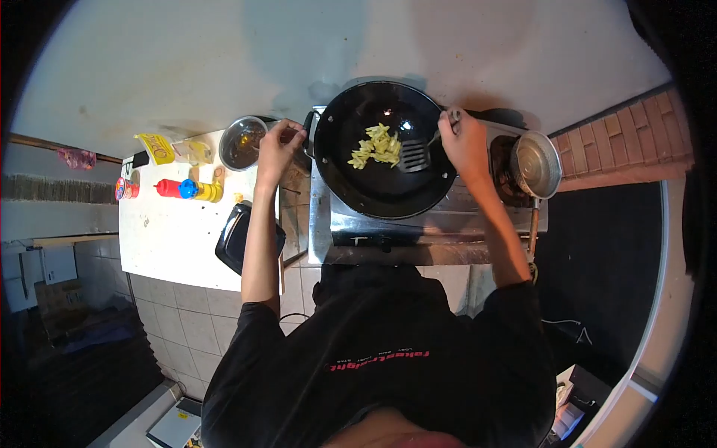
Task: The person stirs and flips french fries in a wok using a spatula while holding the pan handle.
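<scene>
A wide black wok [358, 194] stands on the stove, with a heap of pale yellow-green cut pieces [377, 146] near its middle. My left hand [279, 146] is at the wok's left side, its fingers closed at the loop handle [308, 134]. In my right hand [464, 142], by the right rim, is a slotted turner [414, 155]. Its dark blade rests inside the wok, just right of the pieces. My right fingers wrap round the turner's handle and hide part of it.
Right of the wok, a small metal saucepan [536, 166] sits on another burner. A steel bowl [243, 142] is left of my left hand. The white table [160, 239] holds a red bottle [168, 187], a yellow bottle [209, 192], packets [155, 148] and a black square dish [233, 237].
</scene>
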`<state>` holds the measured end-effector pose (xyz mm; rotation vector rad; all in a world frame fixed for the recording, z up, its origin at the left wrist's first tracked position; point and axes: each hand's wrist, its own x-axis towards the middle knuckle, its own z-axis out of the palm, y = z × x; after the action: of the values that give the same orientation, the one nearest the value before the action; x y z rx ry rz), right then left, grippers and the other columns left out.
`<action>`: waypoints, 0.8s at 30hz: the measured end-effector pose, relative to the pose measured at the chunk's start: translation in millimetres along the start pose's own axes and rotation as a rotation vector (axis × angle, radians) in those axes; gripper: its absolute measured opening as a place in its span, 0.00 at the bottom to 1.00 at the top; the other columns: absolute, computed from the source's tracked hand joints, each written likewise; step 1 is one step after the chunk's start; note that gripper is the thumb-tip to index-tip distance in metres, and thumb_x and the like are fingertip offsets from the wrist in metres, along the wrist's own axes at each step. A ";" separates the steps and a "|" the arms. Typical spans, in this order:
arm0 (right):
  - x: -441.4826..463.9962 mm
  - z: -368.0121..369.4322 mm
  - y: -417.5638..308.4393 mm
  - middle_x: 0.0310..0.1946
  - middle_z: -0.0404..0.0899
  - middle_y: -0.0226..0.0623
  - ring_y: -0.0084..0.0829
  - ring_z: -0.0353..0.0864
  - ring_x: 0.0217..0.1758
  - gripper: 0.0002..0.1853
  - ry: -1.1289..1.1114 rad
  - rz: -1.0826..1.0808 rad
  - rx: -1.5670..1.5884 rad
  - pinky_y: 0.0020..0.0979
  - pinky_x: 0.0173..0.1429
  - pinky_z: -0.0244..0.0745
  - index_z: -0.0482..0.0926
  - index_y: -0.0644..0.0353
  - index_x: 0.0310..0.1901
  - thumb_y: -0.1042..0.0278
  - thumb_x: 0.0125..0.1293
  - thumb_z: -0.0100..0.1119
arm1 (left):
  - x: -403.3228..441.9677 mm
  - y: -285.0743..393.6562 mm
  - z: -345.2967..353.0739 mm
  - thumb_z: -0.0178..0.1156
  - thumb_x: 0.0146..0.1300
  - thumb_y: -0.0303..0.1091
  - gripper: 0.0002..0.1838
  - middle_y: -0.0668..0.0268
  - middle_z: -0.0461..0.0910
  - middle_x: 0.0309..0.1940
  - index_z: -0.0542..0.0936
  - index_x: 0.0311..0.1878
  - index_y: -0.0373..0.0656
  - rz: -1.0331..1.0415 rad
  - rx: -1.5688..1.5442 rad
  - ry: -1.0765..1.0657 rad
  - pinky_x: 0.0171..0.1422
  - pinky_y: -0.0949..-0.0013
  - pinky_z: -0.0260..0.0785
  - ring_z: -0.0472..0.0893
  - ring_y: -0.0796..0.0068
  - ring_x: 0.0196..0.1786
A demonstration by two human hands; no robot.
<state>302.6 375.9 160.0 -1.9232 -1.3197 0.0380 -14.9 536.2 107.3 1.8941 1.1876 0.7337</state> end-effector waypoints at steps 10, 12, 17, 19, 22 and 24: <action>-45.6 50.9 34.9 0.20 0.77 0.33 0.20 0.74 0.16 0.09 0.140 0.482 0.823 0.23 0.18 0.66 0.79 0.61 0.43 0.66 0.77 0.53 | -1.5 1.4 4.3 0.67 0.64 0.31 0.08 0.59 0.87 0.31 0.82 0.42 0.37 0.009 -0.051 0.041 0.45 0.67 0.76 0.86 0.72 0.35; -43.6 46.7 22.0 0.20 0.78 0.33 0.20 0.74 0.16 0.09 0.129 0.439 0.838 0.22 0.19 0.66 0.79 0.61 0.43 0.66 0.77 0.53 | 0.1 1.2 4.2 0.67 0.64 0.31 0.08 0.60 0.87 0.31 0.82 0.42 0.37 0.025 -0.046 0.036 0.45 0.68 0.76 0.86 0.72 0.36; -51.8 17.5 -32.3 0.23 0.81 0.35 0.20 0.79 0.21 0.06 0.032 0.133 0.475 0.24 0.24 0.70 0.79 0.63 0.41 0.71 0.74 0.56 | -2.8 5.0 1.6 0.66 0.64 0.29 0.07 0.60 0.87 0.31 0.82 0.42 0.37 0.013 -0.046 0.024 0.46 0.69 0.76 0.86 0.74 0.36; -60.4 20.3 -44.0 0.28 0.81 0.39 0.29 0.83 0.27 0.02 0.042 -0.208 0.352 0.30 0.29 0.76 0.80 0.62 0.40 0.75 0.69 0.62 | -4.4 5.8 2.1 0.66 0.65 0.28 0.06 0.61 0.87 0.31 0.83 0.42 0.36 0.011 -0.052 0.030 0.46 0.69 0.76 0.86 0.75 0.36; -83.3 15.7 -54.4 0.30 0.77 0.39 0.37 0.82 0.28 0.07 -0.155 -0.446 0.167 0.32 0.33 0.78 0.82 0.62 0.42 0.77 0.63 0.66 | -2.9 4.1 2.1 0.66 0.65 0.28 0.06 0.61 0.86 0.31 0.83 0.42 0.36 0.007 -0.039 0.022 0.47 0.69 0.76 0.86 0.75 0.36; -91.4 12.6 -58.4 0.29 0.73 0.36 0.34 0.80 0.27 0.11 -0.136 -0.581 0.117 0.32 0.32 0.78 0.83 0.62 0.46 0.75 0.62 0.68 | -2.8 2.3 2.5 0.66 0.65 0.28 0.07 0.61 0.86 0.31 0.83 0.43 0.36 0.006 -0.051 0.023 0.46 0.69 0.76 0.85 0.75 0.36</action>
<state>209.9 318.8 151.7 -1.4006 -1.8783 -0.0451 -13.0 532.3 107.7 1.8532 1.1668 0.7835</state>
